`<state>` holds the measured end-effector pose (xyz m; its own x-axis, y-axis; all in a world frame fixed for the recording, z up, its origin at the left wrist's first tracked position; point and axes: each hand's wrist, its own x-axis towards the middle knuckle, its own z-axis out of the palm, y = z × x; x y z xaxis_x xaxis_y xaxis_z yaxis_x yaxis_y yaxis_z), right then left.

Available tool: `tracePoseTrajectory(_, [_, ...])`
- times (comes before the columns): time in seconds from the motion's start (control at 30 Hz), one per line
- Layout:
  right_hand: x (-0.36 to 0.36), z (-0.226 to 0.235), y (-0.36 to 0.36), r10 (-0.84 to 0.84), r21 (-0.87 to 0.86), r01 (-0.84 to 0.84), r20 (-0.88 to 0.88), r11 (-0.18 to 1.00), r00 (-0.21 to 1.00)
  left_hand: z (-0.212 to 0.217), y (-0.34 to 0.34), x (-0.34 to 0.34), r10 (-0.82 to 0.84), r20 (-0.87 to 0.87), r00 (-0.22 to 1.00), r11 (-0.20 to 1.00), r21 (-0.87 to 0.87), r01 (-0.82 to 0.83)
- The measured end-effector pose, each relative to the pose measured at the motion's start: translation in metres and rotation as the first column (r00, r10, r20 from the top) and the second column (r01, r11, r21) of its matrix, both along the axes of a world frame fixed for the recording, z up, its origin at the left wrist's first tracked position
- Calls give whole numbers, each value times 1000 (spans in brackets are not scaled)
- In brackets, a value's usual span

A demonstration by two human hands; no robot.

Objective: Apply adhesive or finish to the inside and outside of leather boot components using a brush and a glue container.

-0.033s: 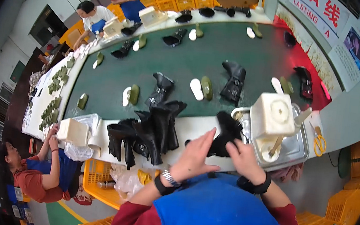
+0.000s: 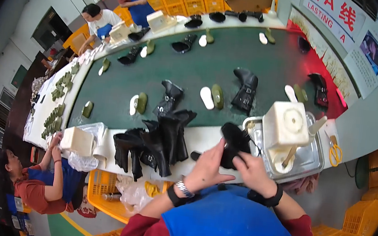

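Observation:
Directly in front of me a black boot (image 2: 233,139) is held between both hands above the white table edge. My left hand (image 2: 204,168) presses its straight fingers along the boot's left side, thumb stretched toward me. My right hand (image 2: 255,174) grips the boot from the right; some of its fingers are hidden. Part of the boot is covered by my hands. To the left, several black boots (image 2: 163,136) lie bunched on the white table (image 2: 180,173). At the right, a cream container (image 2: 286,122) stands in a metal tray (image 2: 312,157).
Yellow-handled scissors (image 2: 335,153) lie right of the tray. Beyond the table edge, a green conveyor belt (image 2: 176,67) carries boots, white insoles (image 2: 207,98) and green forms (image 2: 217,96). A co-worker (image 2: 43,185) works at the left. Yellow crates (image 2: 107,202) stand below.
The boot between my hands has tipped slightly toward me and left. My left fingers now overlap its side more, and the view has shifted a little.

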<state>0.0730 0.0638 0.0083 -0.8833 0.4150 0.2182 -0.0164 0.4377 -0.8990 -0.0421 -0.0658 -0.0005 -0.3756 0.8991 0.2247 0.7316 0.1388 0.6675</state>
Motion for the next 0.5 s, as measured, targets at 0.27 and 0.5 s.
tracePoseTrajectory(0.27, [-2,14,-2,202,181,-157,-268,971,942,-4,6,9,52,153,987,998,12,-54])
tracePoseTrajectory(0.5, [-2,32,4,172,281,-90,-285,955,943,2,4,-11,156,314,937,965,152,-212])
